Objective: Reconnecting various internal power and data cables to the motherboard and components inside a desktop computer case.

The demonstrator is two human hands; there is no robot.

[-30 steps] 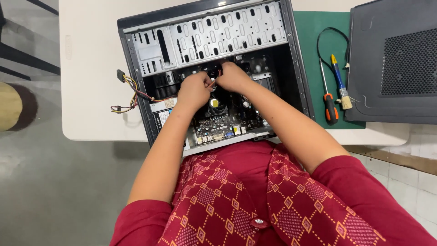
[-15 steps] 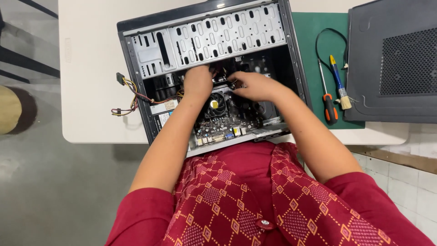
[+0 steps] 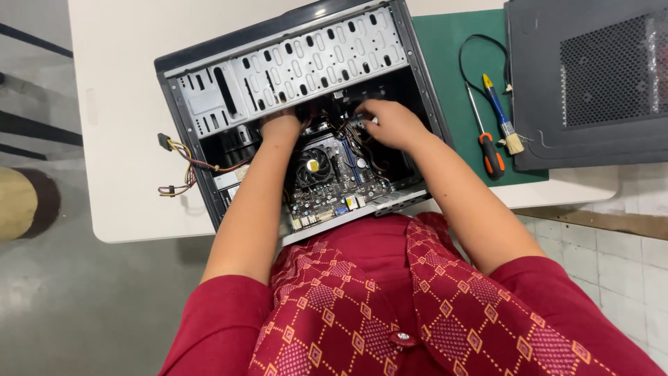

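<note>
The white tabletop point(image 3: 118, 139) carries everything, and on it lies the open dark-grey metal computer case point(image 3: 202, 150), on its side with its perforated silver drive cage point(image 3: 306, 59) at the far edge. To my right lies the removed dark-grey side panel with its mesh vent point(image 3: 591, 83), partly over the green cutting mat point(image 3: 452, 63). Inside the case, near me, sits the green motherboard point(image 3: 327, 198) with its round black cooler fan point(image 3: 313, 166).

Both my hands are in the dim gap between cage and board. My left hand point(image 3: 280, 127) is curled, fingertips tucked under the cage edge — whether they grip anything I cannot tell, since the shadow hides them. My right hand point(image 3: 393, 124) is bent over the bundle of dark wires point(image 3: 351, 132) beside the fan, fingers hooked down among them; it looks like a pinch on a lead or plug, but the tips are hidden.

To do this well, I judge I should brace the left hand against the frame, hold a plug by its body rather than its wires, and pull straight — no twisting near the fan. The loose yellow-and-red cable tail point(image 3: 177, 163) hanging out the left side should stay unsnagged. The orange-and-black-handled screwdriver point(image 3: 490, 150) and small blue-and-yellow-handled brush point(image 3: 504, 118) lie on the mat, within reach.
</note>
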